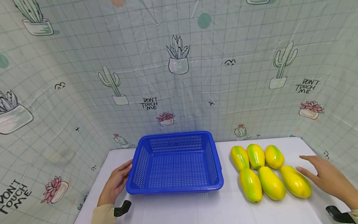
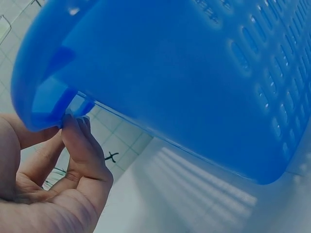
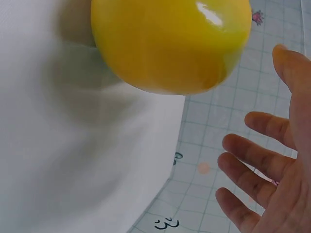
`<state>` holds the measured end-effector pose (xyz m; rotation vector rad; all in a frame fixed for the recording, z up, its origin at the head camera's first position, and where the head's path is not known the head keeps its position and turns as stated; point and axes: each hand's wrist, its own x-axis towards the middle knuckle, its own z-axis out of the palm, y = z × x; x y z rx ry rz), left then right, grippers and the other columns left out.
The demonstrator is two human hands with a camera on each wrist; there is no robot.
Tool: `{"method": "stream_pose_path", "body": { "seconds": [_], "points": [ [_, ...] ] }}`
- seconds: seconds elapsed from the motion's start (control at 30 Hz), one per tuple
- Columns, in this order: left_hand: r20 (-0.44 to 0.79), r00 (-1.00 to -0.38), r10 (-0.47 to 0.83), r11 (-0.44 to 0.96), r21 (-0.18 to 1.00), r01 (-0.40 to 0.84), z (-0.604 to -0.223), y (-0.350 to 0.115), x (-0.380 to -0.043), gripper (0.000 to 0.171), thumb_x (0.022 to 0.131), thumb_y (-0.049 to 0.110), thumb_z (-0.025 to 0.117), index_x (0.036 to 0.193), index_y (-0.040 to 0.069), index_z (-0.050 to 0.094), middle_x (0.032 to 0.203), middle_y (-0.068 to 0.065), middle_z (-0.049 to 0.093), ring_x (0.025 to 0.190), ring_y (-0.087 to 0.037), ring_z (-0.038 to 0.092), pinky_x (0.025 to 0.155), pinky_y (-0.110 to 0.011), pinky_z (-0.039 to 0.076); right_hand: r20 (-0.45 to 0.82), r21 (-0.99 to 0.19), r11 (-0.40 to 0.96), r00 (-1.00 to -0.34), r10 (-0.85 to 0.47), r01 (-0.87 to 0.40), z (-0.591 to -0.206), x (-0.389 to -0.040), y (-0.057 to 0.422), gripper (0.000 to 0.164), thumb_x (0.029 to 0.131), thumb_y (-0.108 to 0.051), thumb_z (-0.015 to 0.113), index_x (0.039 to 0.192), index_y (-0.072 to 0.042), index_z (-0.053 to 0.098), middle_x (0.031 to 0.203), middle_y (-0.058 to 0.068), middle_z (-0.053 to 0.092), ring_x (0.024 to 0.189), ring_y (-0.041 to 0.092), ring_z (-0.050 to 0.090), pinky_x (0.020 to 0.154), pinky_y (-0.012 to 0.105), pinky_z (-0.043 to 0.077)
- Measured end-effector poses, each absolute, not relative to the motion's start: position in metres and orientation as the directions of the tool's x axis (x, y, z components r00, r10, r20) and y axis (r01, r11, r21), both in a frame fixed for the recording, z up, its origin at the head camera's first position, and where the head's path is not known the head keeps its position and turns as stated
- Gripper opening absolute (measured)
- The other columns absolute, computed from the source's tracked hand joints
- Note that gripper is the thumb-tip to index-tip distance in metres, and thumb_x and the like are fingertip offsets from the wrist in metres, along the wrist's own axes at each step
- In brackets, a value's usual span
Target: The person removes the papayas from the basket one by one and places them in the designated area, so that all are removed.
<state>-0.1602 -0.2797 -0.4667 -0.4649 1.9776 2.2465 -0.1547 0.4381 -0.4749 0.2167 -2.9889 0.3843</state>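
A blue plastic basket (image 1: 176, 169) with slotted walls sits on the white table. My left hand (image 1: 116, 182) pinches its left rim between thumb and fingers, as the left wrist view shows at the basket's lip (image 2: 36, 121). Several glossy yellow-green fruits, like mangoes or papayas, lie in two rows right of the basket. Nearest to my right hand (image 1: 328, 175) is the front-right fruit (image 1: 296, 182). In the right wrist view, that hand (image 3: 265, 170) has its fingers spread and relaxed, apart from a yellow fruit (image 3: 170, 43), holding nothing.
The white table (image 1: 173, 210) ends at a backdrop cloth (image 1: 193, 90) printed with cacti and a grid, which rises behind and on both sides. Other fruits, such as the back-left one (image 1: 240, 158), lie close together between basket and right hand.
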Motion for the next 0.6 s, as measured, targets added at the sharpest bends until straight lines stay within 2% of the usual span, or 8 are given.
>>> {"method": "stream_pose_path", "body": {
  "seconds": [0.23, 0.37, 0.47, 0.6],
  "points": [
    [-0.305, -0.944, -0.125, -0.174, 0.944, -0.281, -0.469, -0.279, -0.16, 0.049, 0.111, 0.017, 0.056, 0.158, 0.003, 0.048, 0.104, 0.01, 0.072, 0.098, -0.009, 0.065, 0.086, -0.021, 0.057, 0.198, -0.247, 0.95, -0.97, -0.141, -0.189, -0.482, -0.157, 0.442, 0.06, 0.099, -0.034, 0.075, 0.128, 0.016, 0.06, 0.124, 0.045, 0.057, 0.109, 0.062, 0.054, 0.089, 0.079, 0.045],
    [-0.309, -0.942, -0.133, -0.17, 0.943, -0.285, -0.47, -0.279, -0.16, 0.051, 0.112, 0.019, 0.054, 0.159, 0.002, 0.045, 0.105, 0.01, 0.072, 0.1, -0.008, 0.064, 0.086, -0.02, 0.057, 0.225, -0.254, 0.945, -0.963, -0.149, -0.206, -0.488, -0.158, 0.445, 0.058, 0.099, -0.034, 0.075, 0.127, 0.015, 0.061, 0.123, 0.044, 0.059, 0.106, 0.06, 0.056, 0.086, 0.076, 0.047],
    [-0.311, -0.938, -0.15, -0.137, 0.947, -0.292, -0.471, -0.279, -0.161, 0.055, 0.113, 0.022, 0.053, 0.162, 0.001, 0.04, 0.113, 0.009, 0.069, 0.105, -0.009, 0.061, 0.088, -0.019, 0.056, 0.234, -0.26, 0.943, -0.961, -0.149, -0.209, -0.49, -0.159, 0.446, 0.057, 0.099, -0.033, 0.075, 0.127, 0.015, 0.062, 0.123, 0.043, 0.059, 0.106, 0.06, 0.057, 0.085, 0.076, 0.048],
    [-0.298, -0.936, -0.189, -0.053, 0.955, -0.293, -0.473, -0.281, -0.16, 0.056, 0.113, 0.025, 0.052, 0.161, -0.001, 0.04, 0.128, 0.003, 0.064, 0.106, -0.008, 0.06, 0.087, -0.019, 0.056, 0.236, -0.262, 0.943, -0.961, -0.146, -0.207, -0.492, -0.159, 0.448, 0.056, 0.1, -0.033, 0.075, 0.127, 0.015, 0.061, 0.123, 0.044, 0.059, 0.107, 0.061, 0.056, 0.085, 0.077, 0.047]
  ]
}}
